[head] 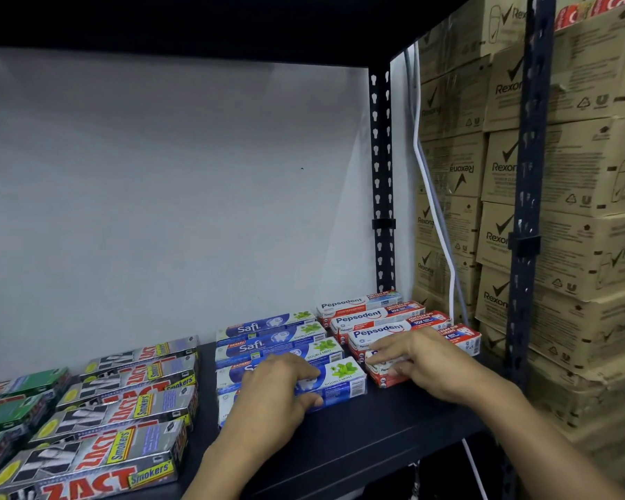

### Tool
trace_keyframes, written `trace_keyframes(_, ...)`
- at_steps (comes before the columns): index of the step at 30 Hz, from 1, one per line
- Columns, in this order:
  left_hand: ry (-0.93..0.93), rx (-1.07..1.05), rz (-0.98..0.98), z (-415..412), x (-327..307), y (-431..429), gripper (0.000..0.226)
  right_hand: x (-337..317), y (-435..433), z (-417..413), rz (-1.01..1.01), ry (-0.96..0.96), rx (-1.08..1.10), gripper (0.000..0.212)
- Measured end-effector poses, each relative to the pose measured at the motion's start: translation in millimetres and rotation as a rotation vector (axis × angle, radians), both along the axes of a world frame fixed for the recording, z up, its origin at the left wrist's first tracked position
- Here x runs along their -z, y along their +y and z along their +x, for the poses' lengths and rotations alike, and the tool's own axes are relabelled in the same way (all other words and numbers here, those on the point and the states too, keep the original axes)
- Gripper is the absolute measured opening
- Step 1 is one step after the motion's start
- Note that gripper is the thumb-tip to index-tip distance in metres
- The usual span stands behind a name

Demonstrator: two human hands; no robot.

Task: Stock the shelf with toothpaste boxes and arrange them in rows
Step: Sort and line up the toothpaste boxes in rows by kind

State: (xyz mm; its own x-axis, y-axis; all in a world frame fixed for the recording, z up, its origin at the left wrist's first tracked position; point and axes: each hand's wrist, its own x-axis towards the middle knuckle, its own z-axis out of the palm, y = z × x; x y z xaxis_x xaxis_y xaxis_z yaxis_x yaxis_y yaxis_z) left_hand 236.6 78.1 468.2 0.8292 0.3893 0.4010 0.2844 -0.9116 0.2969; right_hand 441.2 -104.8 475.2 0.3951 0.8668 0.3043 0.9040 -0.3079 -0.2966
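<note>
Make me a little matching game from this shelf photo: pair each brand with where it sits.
Things:
1. Zact boxes
2. Safi boxes
3. Pepsodent boxes
4. Rexona cartons

Places:
A. stacked beside the shelf
B. left part of the shelf
C. row the right hand touches
D. row the left hand touches

Pairs: 1-B, 2-D, 3-C, 4-A
</note>
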Motion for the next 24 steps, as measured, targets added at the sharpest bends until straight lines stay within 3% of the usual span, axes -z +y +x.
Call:
trace_keyframes(5, -0.007, 0.018, 0.003, -4.0, -2.1, 0.5, 0.046, -1.9, 0.6, -3.6, -0.007, 0.02, -0.006, 0.043)
trace_keyframes(9, -0.034, 0.013, 0.023, -23.5, -9.3, 9.0, 0.048, -15.5, 17.3, -31.7, 0.101, 0.048, -0.08, 0.04)
trace_keyframes(12, -0.038, -0.032, 0.054, -49.7, -19.2, 23.4, 0.038, -26.7, 45.0, -66.2, 0.174, 0.068, -0.171, 0.036)
trace_keyframes(19, -0.057, -0.275, 0.028, -167.7, -28.1, 75.7, 0.012, -27.6, 108.3, -155.8, 0.091, 0.08, -0.354, 0.039)
trace_keyframes(21, -0.04, -0.3, 0.039, -201.8, -24.8, 88.3, 0.018, -23.5, 127.9, -173.4, 0.085, 0.061, -0.396, 0.038)
trace_keyframes(24, 0.01, -0.297, 0.091, -236.2, -14.7, 108.2, 0.05, -19.3, 160.3, -184.5, 0.085, 0.036, -0.398, 0.034)
